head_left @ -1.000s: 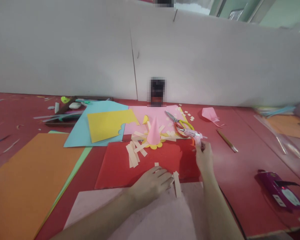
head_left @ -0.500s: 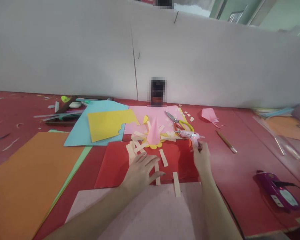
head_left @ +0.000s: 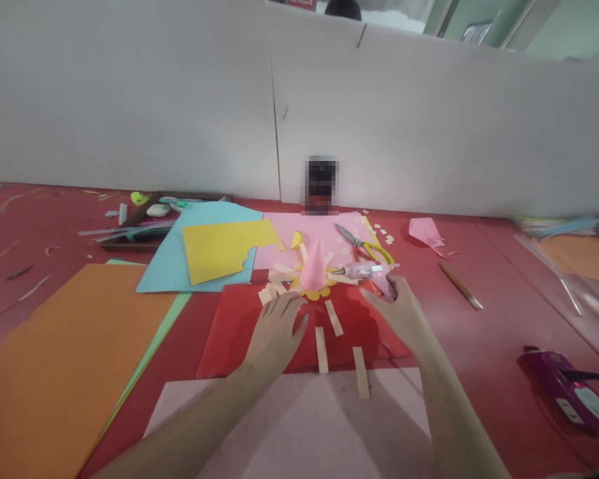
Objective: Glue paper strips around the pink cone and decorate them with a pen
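Observation:
My left hand [head_left: 274,329] is open, palm down over the red board [head_left: 229,332], its fingertips close to pale strips [head_left: 269,294] by the flower. My right hand [head_left: 402,309] has its thumb spread wide beside the handle of a pink hot glue gun [head_left: 367,269]; the grip looks loosened, though its far fingers are partly hidden. The gun's nozzle points left, near a pink paper cone [head_left: 313,266] standing on a scalloped yellow paper flower [head_left: 317,294] with pale strips radiating from it. Loose strips [head_left: 333,318] lie between my hands.
Scissors [head_left: 349,234] lie behind the gun. Yellow [head_left: 219,249], blue [head_left: 160,269] and orange sheets [head_left: 74,352] are at left, near a dark tray [head_left: 130,246]. A brown pen-like tool [head_left: 462,286] and a purple power box [head_left: 569,389] sit right. A white partition [head_left: 180,113] stands behind.
The glue gun has shifted left toward the cone, and my right thumb has spread away from its handle. My left hand has moved slightly forward, toward the flower.

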Action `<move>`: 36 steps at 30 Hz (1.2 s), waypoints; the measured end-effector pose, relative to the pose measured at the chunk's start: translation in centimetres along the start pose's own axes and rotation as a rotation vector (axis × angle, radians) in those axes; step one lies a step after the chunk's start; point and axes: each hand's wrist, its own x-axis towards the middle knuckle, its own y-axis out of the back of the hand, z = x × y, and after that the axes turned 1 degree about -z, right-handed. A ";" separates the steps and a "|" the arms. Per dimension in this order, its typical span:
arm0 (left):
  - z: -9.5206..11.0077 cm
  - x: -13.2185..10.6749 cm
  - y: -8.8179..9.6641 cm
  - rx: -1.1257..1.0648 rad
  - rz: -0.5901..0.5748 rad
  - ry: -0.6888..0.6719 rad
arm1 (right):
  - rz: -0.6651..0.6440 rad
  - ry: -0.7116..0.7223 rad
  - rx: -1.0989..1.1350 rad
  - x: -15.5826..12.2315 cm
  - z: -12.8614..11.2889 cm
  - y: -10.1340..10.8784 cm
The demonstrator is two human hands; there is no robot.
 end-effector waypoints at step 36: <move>-1.3 0.2 -0.5 0.063 -0.104 0.065 | -0.009 0.057 -0.151 0.3 2.1 -1.1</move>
